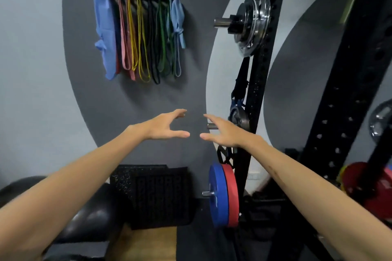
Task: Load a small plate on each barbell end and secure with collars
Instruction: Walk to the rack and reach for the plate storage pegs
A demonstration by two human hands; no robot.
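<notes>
Beside the rack [261, 91], both hands, left [163, 126] and right [224, 133], reach wide-fingered, empty; upper sleeve's plate [252, 21] looks collared, likely one end left.

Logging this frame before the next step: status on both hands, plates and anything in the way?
Left hand and right hand open, empty, raised side by side. Small plate on rack peg just past right fingers, untouched. Blue plate below. Path clear.
</notes>
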